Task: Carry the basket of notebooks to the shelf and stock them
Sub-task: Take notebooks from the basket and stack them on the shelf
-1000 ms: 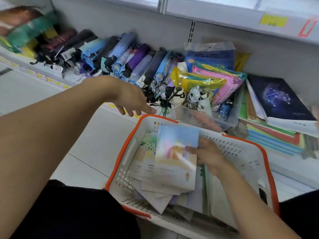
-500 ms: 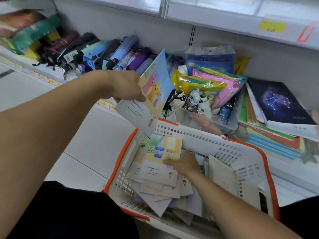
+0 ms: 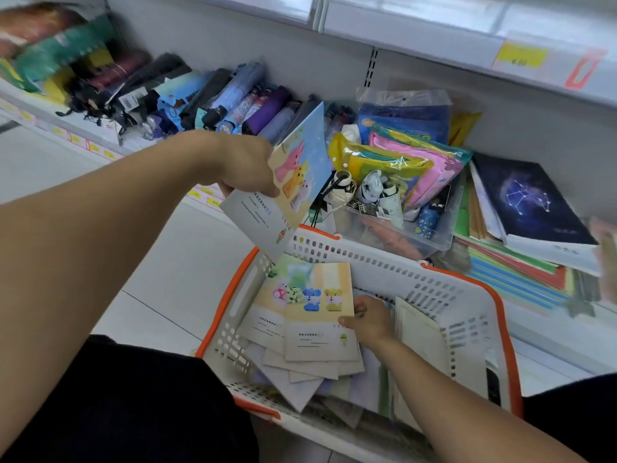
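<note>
Basket [image 3: 474, 295]: at the shelf, many notebooks left inside, so stocking looks barely begun
Right hand [image 3: 369, 320]: fingers pinching the top notebook [image 3: 319, 312] on the pile in the basket
Left hand [image 3: 245, 165]: gripping a lifted notebook [image 3: 300, 175], tilted above the rim
Shelf [image 3: 551, 332]: that notebook not yet placed

Shelf left: folded umbrellas [image 3: 213, 98] packed side by side.
Shelf centre: clear bin [image 3: 394, 235] heaped with pouches blocks the front edge.
Shelf right: notebook stack [image 3: 531, 208] fills it.
Above basket [image 3: 394, 272]: open, apart from the raised notebook [image 3: 293, 182].
</note>
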The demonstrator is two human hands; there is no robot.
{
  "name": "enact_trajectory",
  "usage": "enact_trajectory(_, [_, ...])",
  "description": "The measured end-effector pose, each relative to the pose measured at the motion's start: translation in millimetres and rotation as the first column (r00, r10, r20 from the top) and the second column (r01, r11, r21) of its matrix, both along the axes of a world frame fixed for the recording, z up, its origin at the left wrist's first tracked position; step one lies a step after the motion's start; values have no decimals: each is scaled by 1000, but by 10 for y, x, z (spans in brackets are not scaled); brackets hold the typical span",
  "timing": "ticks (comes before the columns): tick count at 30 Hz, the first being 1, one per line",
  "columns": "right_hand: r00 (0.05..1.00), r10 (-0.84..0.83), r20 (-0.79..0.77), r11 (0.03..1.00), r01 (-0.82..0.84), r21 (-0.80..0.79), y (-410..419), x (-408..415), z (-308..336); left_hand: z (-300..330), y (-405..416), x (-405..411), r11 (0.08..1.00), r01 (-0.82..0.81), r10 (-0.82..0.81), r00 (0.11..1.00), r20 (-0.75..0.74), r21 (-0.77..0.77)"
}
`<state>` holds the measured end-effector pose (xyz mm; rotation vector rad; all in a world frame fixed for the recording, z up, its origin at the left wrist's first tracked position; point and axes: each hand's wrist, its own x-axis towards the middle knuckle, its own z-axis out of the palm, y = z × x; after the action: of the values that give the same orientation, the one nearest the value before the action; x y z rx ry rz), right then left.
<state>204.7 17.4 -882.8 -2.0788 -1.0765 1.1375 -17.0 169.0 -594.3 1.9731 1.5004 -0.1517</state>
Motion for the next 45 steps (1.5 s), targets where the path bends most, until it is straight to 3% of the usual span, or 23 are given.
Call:
enact_trajectory(3, [996, -35, 84, 998, 31, 55, -96, 78, 39, -10, 17, -38, 1000, -19, 19, 1000, -4, -13])
enact_trajectory(5, [998, -49, 49, 991, 42, 130, -96, 182, 258, 4, 10, -20, 999, -24, 24, 1000, -8, -24])
enact_trajectory(8, [956, -37, -292, 958, 117, 263, 2, 334, 910, 42, -38, 9, 999, -36, 36, 999, -38, -4])
enact_trajectory(10, [835, 2, -550, 924, 208, 320, 117, 369, 1419, 79, -68, 9, 998, -52, 54, 997, -50, 25])
enact_trajectory(11, [774, 26, -633, 906, 249, 342, 188, 364, 1632, 87, -72, 4, 997, -73, 73, 997, -6, 16])
enact_trajectory(13, [699, 40, -714, 881, 312, 355, 371, 277, 1959, 103, -55, 19, 986, -145, 161, 956, 245, -85])
enact_trajectory(16, [741, -15, -672, 865, 347, 363, 619, 28, 2239, 196, -85, 138, 932, -178, 344, 711, 614, -317])
enact_trajectory(19, [785, -19, -620, 806, 379, 455, 738, -142, 2471, 354, -164, 283, 885, -190, 458, 522, 720, -426])
enact_trajectory(22, [820, -2, -572, 746, 382, 545, 720, -149, 2733, 452, -207, 358, 903, -142, 421, 484, 767, -406])
enact_trajectory(27, [946, 105, -307, 638, 173, 751, 667, -25, 3003, 527, -367, 480, 917, -117, 396, 373, 839, -380])
enact_trajectory(31, [952, 33, -303, 501, 247, 829, 685, 106, 3271, 570, -468, 565, 968, -116, 252, 460, 852, -223])
enact_trajectory(33, [972, 18, -235, 503, 194, 842, 687, 172, 3425, 607, -461, 655, 979, -151, 191, 433, 881, -138])
enact_trajectory(36, [978, 147, -147, 643, 18, 766, 605, 254, 3693, 790, -401, 796, 969, -243, 124, 336, 934, -41])
enact_trajectory(39, [949, 271, -163, 659, -60, 750, 512, 341, 3945, 1019, -279, 876, 965, -263, 62, 286, 956, 16])
enact_trajectory(41, [914, 273, -301, 639, 62, 767, 555, 408, 4116, 1202, -216, 913, 974, -227, 54, 219, 974, -2])
enact_trajectory(44, [816, 213, -538, 645, 296, 704, 829, 587, 4451, 1514, -146, 954, 972, -197, 125, -37, 992, -130])
enact_trajectory(45, [793, 188, -580, 641, 349, 684, 968, 665, 4586, 1583, -114, 950, 970, -202, 118, -83, 989, -133])
